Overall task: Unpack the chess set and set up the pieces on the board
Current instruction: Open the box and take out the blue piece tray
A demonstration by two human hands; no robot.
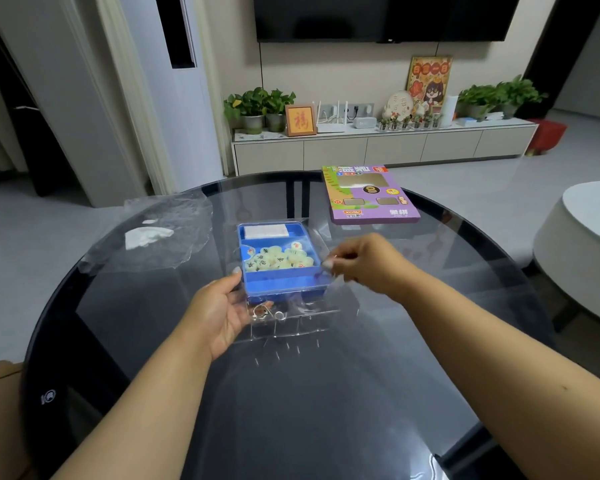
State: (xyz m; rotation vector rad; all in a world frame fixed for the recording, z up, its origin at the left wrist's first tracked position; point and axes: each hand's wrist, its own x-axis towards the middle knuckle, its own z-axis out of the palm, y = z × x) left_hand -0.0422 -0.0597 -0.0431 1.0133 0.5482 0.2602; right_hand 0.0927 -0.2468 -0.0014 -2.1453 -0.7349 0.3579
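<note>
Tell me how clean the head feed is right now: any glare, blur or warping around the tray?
Head view: glass table mirrors the room, with a bright glint at its near right edge; right hand is motion-blurred at the blue tray; left hand is sharper; clear cover is hard to trace; wide-angle bending curves the table rim and walls.

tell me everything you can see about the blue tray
The blue tray is a shallow rectangular plastic insert, lying flat on the glass table. Its far compartment holds a white folded sheet, the middle one pale round chess pieces, and the near strip looks empty. The left hand holds its near left corner; the right hand pinches at its right edge.
</note>
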